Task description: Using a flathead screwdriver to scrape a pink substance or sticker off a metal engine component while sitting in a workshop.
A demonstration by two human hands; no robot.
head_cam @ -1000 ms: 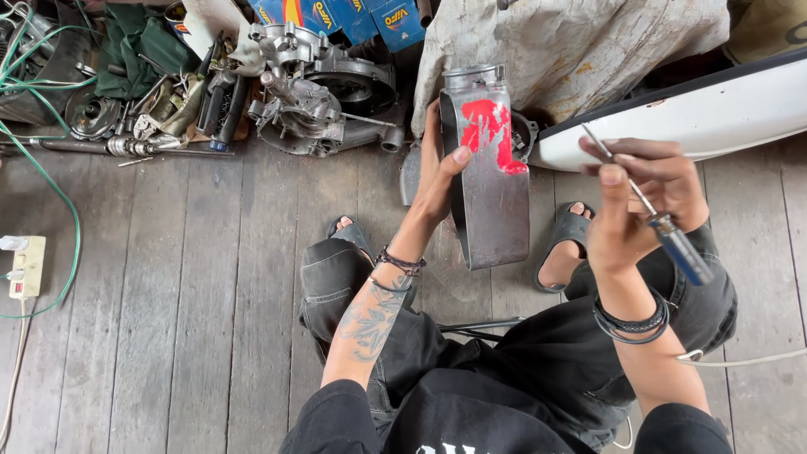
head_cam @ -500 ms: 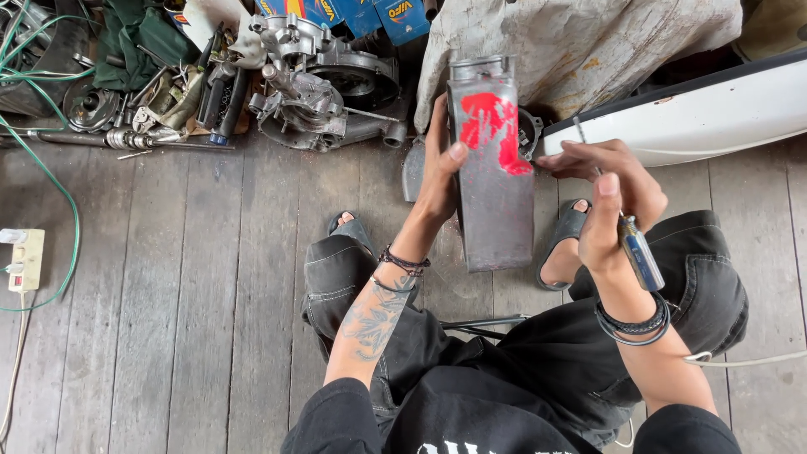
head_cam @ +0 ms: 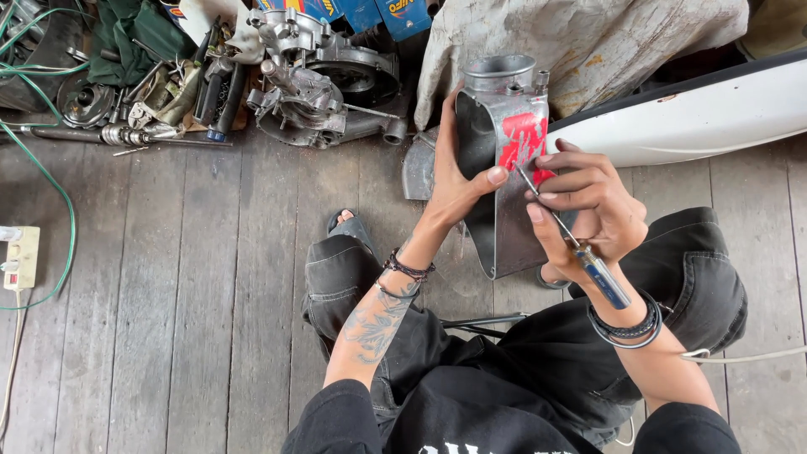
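I sit on a wooden floor. My left hand grips the left side of a grey metal housing with a round neck on top and a red sticker on its face. My right hand holds a screwdriver with a blue handle. Its thin shaft points up and left, and the tip rests on the lower edge of the red sticker. The housing stands upright between my knees.
Engine casings and loose metal parts lie at the top left. A green cable runs to a pale power strip at the left edge. A white vehicle panel and a grey cloth sit top right.
My right hand has come down and left with the screwdriver, bringing its tip onto the red sticker. My left hand has kept its grip on the housing, which now stands closer to me.
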